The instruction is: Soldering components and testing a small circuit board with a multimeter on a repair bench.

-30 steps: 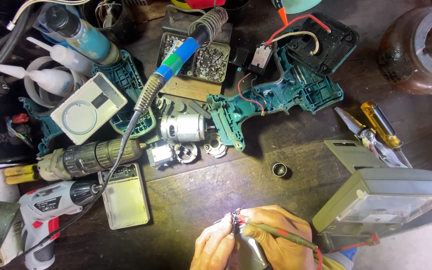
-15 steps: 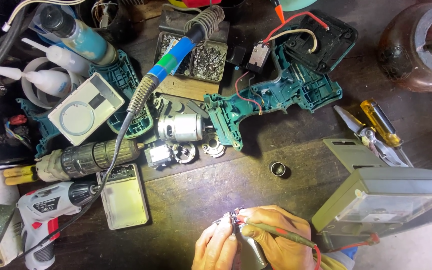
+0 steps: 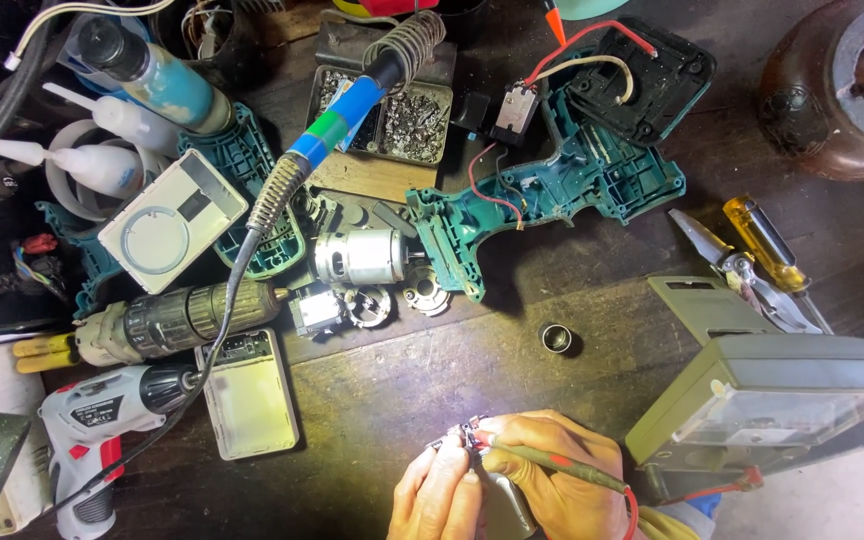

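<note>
A grey-and-red cordless screwdriver [image 3: 92, 440] lay far left, aside. At the bottom edge the left hand [image 3: 442, 495] pinched a small dark electrical part [image 3: 464, 437] steady under bright light, so the right hand [image 3: 552, 480], curled around a thin red-tipped test probe [image 3: 562, 470], could touch its tip there. The grey boxy meter [image 3: 772, 400] sat right, within lead's reach.

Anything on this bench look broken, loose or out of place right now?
The teal drill housing lies split open, its wires bare and its motor out beside it. A small metal ring sits alone on the bench. The soldering iron rests across the tray of screws.
</note>
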